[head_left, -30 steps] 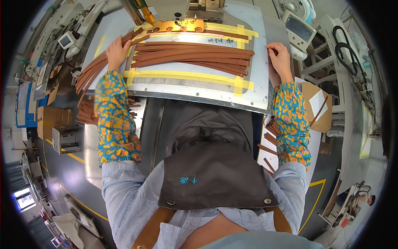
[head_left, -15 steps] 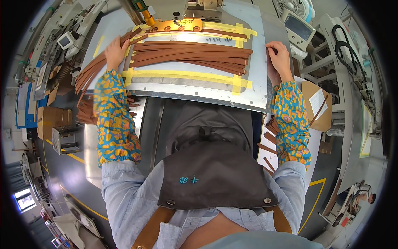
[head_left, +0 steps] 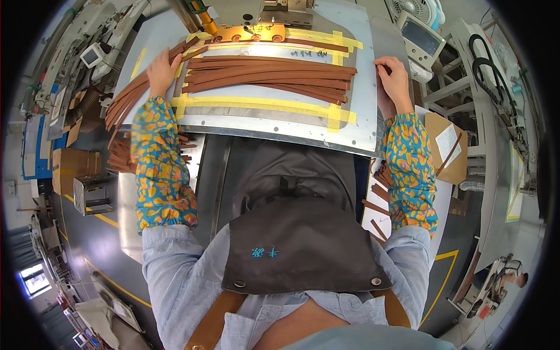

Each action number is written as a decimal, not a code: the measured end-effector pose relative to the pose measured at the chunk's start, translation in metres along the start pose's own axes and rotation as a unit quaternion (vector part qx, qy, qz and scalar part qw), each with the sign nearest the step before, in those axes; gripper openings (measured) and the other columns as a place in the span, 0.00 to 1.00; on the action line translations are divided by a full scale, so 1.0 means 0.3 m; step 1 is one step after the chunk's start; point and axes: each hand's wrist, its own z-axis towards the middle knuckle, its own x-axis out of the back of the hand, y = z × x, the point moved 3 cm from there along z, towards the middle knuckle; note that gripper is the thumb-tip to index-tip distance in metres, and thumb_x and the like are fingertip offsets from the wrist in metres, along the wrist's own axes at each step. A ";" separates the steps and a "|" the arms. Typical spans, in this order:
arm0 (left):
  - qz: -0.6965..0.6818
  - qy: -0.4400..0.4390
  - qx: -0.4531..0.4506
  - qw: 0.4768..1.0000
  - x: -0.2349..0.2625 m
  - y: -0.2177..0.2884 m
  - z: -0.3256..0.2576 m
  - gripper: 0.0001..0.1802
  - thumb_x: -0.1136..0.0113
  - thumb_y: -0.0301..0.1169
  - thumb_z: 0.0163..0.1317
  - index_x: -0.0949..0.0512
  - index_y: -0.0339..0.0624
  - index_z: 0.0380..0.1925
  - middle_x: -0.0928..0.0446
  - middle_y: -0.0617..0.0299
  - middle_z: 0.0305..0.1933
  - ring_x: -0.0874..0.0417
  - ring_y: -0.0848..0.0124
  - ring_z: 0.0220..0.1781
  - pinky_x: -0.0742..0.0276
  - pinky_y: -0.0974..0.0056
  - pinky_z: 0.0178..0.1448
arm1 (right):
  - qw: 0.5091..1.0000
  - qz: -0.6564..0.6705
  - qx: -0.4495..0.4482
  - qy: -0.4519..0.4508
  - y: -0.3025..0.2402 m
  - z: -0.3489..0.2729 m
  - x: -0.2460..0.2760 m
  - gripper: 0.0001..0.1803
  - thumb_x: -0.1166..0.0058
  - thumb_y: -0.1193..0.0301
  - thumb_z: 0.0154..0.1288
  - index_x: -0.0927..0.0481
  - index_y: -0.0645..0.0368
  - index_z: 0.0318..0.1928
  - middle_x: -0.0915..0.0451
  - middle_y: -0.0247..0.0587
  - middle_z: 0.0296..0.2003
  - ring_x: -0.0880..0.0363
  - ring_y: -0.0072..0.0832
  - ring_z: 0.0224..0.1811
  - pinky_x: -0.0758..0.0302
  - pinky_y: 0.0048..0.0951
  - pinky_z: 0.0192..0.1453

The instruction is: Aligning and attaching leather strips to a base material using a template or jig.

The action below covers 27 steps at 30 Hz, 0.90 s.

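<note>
My left hand (head_left: 163, 73) is closed over a bunch of brown strips (head_left: 129, 96) at the left of the pale work plate (head_left: 274, 127). Their tails fan out past its left edge, and their other ends poke up beyond my fingers. A second bundle of brown strips (head_left: 265, 79) lies flat across the plate's middle. Along the far side, one narrow brown strip (head_left: 315, 45) runs out from a lit yellow guide block with rollers (head_left: 251, 32). At the plate's right edge my right hand (head_left: 394, 83) is curled, thumb and forefinger together; what they hold, if anything, I cannot make out.
Yellow tape (head_left: 256, 104) frames the middle bundle. Behind the guide stands a metal machine head (head_left: 287, 13). A control screen (head_left: 420, 36) and a fan (head_left: 411, 13) are at far right. More strips (head_left: 121, 156) hang lower left; short pieces (head_left: 373, 206) lie lower right.
</note>
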 end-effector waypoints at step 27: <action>-0.083 -0.045 -0.274 0.957 0.243 0.530 0.025 0.18 0.50 0.30 0.59 0.28 0.48 0.51 0.22 0.60 0.38 0.19 0.62 0.38 0.25 0.60 0.34 | 0.954 0.228 -0.090 -0.176 -0.217 0.023 0.117 0.08 0.48 0.74 0.65 0.20 0.63 0.42 0.19 0.32 0.36 0.24 0.16 0.39 0.28 0.19 0.46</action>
